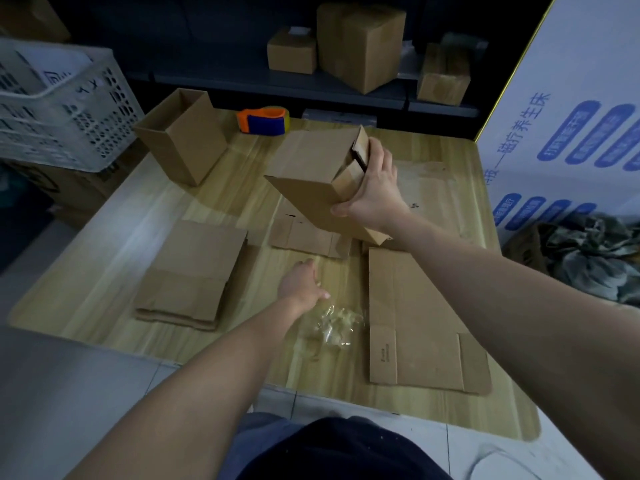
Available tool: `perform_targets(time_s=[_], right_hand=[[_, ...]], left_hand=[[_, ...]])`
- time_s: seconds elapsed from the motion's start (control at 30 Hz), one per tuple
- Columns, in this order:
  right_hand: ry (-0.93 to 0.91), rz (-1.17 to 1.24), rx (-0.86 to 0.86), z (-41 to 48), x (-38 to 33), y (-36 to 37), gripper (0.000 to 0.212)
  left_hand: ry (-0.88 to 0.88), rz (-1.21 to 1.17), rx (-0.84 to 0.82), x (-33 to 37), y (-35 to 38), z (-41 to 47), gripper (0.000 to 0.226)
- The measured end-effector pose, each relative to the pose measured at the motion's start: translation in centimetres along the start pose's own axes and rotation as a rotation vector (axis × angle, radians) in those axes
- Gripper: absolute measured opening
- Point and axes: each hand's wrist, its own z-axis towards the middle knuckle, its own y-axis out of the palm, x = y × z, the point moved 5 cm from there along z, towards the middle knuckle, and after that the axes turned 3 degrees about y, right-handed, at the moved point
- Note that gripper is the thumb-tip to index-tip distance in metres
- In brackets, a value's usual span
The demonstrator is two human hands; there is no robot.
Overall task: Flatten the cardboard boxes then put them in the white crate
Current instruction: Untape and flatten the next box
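Observation:
My right hand (372, 183) grips a tilted cardboard box (313, 174) at its right end, above the wooden table (221, 199). My left hand (302, 282) hovers low over the table by a wad of clear tape (332, 323); whether it holds anything is unclear. An open upright box (183, 136) stands at the back left. Flattened boxes lie as a stack (188, 275) at front left, one long sheet (422, 323) at front right, and another piece (304, 233) under the held box. The white crate (59, 112) sits off the table's left side.
An orange and blue tape dispenser (265, 120) rests at the table's far edge. Closed cardboard boxes (360, 43) sit on a dark shelf behind. A large white printed carton (568, 109) stands at the right, with a bundle of fabric (588, 258) beside it.

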Motion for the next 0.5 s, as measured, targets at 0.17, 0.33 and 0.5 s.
perform_targets(time_s=[0.17,0.33,0.5], right_hand=[[-0.011,0.010,0.000,0.3,-0.7,0.3,0.126],[-0.004,-0.002,-0.009,0.5,-0.8,0.4,0.126],[-0.004,0.001,-0.012,0.6,-0.9,0.3,0.126]], left_hand=[[-0.074,-0.175,0.054,-0.2,-0.8,0.1,0.030],[-0.158,-0.361,-0.219,0.7,0.9,0.0,0.027],[-0.164,-0.435,-0.467,1.7,1.3,-0.3,0.053]])
